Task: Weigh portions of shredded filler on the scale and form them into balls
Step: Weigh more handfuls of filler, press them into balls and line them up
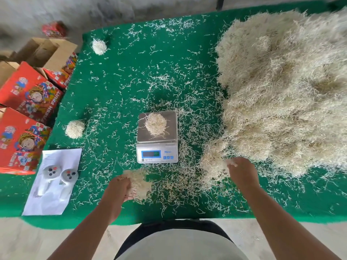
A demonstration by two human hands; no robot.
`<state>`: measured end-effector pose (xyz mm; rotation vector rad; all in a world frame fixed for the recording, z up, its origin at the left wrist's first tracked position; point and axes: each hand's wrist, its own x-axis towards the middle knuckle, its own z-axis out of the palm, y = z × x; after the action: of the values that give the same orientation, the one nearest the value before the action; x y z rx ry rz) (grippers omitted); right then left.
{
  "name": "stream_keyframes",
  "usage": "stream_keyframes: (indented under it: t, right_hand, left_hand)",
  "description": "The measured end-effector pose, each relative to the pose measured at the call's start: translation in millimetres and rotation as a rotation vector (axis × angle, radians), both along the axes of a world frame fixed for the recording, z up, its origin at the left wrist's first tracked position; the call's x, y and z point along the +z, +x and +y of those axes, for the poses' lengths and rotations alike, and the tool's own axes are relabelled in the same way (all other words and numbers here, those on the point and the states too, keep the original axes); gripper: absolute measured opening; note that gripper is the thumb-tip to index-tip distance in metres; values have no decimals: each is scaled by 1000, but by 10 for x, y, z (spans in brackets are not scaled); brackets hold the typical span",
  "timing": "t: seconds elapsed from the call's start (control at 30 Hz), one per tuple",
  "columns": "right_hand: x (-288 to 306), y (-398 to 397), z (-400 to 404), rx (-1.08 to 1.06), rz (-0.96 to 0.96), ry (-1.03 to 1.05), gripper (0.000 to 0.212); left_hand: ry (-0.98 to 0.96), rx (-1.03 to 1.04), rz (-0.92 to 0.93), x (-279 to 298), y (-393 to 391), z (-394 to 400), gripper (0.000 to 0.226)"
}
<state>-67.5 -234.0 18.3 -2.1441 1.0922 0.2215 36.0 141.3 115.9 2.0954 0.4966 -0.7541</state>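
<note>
A small digital scale stands mid-table with a loose portion of pale shredded filler on its steel pan. My left hand grips a clump of filler just in front of the scale, to its left. My right hand grips a tuft of filler at the near edge of the big filler heap on the right. Two formed balls lie on the green mat, one at the left and one at the far left corner.
The green table mat is strewn with stray shreds. A white sheet holding two white controllers lies at the near left. Red printed cartons and an open cardboard box stand off the table's left edge.
</note>
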Motion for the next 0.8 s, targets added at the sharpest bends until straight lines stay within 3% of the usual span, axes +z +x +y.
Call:
stream_keyframes:
  t: [0.1, 0.17, 0.23, 0.4, 0.5, 0.67, 0.8]
  right_hand:
    - [9, -10, 62, -5, -4, 35, 64]
    - [6, -43, 163, -15, -47, 27, 77]
    - [38, -80, 261, -45, -95, 33, 77]
    - [64, -281, 485, 33, -89, 30, 69]
    - [69, -394, 556, 54, -75, 40, 65]
    - [113, -514, 629, 13, -32, 48, 63]
    - [220, -683, 751, -29, -6, 87, 62]
  left_hand:
    - [36, -10, -27, 67, 38, 94, 25]
    - [91, -50, -79, 125, 103, 103, 23]
    - [116, -60, -144, 226, 218, 95, 26]
    - [-42, -84, -285, 586, 644, -264, 34]
    - [-293, 53, -221, 720, 993, -669, 22]
    - [-628, 71, -164, 793, 1427, -1216, 11]
    - [-499, -48, -155, 518, 1770, -1282, 10]
